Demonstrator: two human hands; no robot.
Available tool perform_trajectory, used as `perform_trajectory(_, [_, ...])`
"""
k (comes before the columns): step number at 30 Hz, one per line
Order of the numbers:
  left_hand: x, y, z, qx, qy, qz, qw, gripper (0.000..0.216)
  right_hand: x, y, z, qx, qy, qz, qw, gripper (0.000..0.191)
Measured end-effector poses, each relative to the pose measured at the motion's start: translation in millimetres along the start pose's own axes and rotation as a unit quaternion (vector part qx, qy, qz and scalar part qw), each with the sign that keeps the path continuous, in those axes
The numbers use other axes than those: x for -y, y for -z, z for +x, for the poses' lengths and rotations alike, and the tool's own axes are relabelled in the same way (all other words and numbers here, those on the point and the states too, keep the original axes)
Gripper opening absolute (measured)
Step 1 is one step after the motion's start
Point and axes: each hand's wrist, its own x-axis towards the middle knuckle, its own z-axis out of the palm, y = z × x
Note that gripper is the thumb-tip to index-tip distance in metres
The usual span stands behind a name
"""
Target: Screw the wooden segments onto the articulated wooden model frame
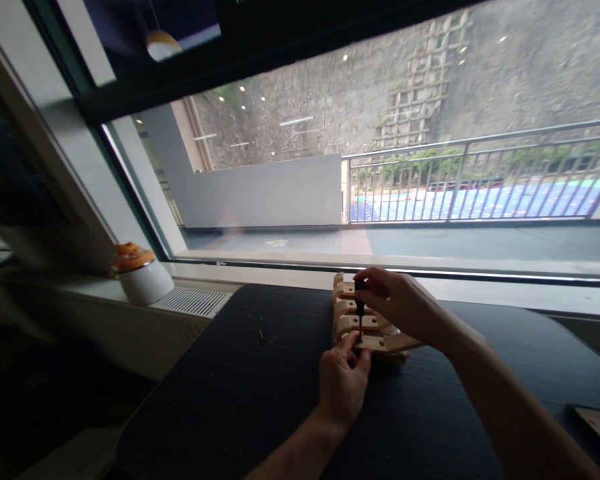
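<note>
A pale wooden slatted piece (367, 323) with curved ends and drilled holes lies on the dark table near the window. My right hand (409, 303) is closed around the black handle of a screwdriver (361, 303). The screwdriver stands nearly upright, its tip down at a hole in the nearest slat. At the piece's near left end, my left hand (342, 381) grips the wood, with thumb and fingers close on both sides of the tip. Whether a small screw sits under the tip is hidden by those fingers.
Several small screw-like bits (261, 335) lie on the dark table (230, 400) to the left. A white container with an orange top (143, 277) stands on the sill beside a vent grille (193, 301). A dark-edged flat object (597, 427) is at the right edge.
</note>
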Motion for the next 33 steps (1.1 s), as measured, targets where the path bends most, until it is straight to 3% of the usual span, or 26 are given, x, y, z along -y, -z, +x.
perform_trajectory(19, [1, 0, -1, 0.005, -0.001, -0.005, 1.000, 0.035, -9, 1, -2, 0.007, 0.004, 0.029, 1.000, 0.027])
perform_trajectory(25, [0, 0, -1, -0.003, -0.002, 0.000, 1.000, 0.036, -2, -5, -1, -0.017, 0.000, -0.004, 1.000, 0.024])
perform_trajectory(33, [-1, 0, -1, 0.005, 0.005, -0.009, 1.000, 0.036, 7, -8, -2, 0.003, 0.022, -0.005, 1.000, 0.024])
